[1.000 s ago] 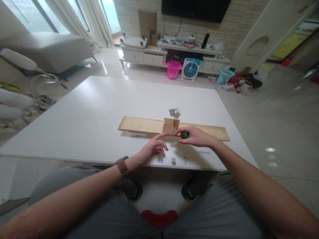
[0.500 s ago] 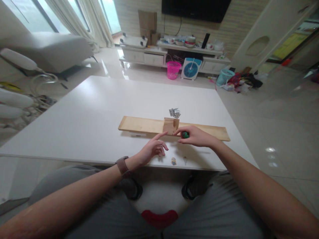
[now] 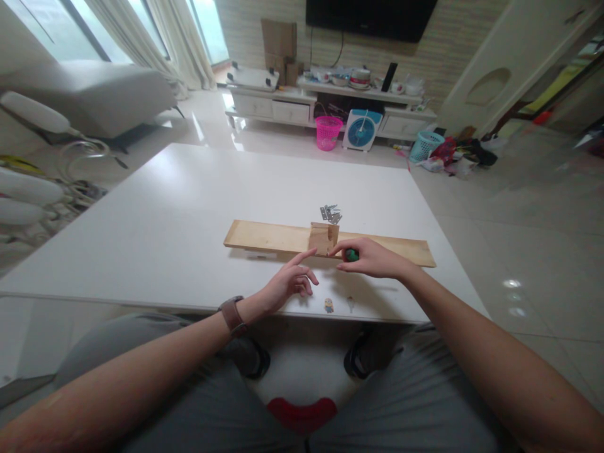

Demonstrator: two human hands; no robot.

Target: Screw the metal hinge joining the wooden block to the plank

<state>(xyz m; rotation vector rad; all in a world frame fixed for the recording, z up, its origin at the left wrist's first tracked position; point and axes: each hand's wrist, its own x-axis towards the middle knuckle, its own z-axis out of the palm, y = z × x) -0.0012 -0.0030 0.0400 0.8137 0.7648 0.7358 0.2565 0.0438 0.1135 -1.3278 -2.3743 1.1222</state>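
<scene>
A long pale wooden board (image 3: 268,236) lies across the white table (image 3: 236,182). On its middle sits a short brown wooden piece (image 3: 321,238) with a dark mark on the right. My left hand (image 3: 295,277) points its index fingertip at that piece's lower left corner; the other fingers are loosely bent, holding nothing. At the lower right corner is the index fingertip of my right hand (image 3: 370,258). Its remaining fingers are curled around a rounded green-and-black handle (image 3: 352,255), whose far end is hidden. Metal hinges and screws (image 3: 330,214) lie just behind the board.
Near the table's front edge lie a small yellow-and-blue cartoon figure (image 3: 329,306) and a small key-like item (image 3: 350,303). A white object (image 3: 258,255) shows partly under the board. Beyond the table stand a pink basket (image 3: 329,133) and a blue-and-white fan (image 3: 361,130).
</scene>
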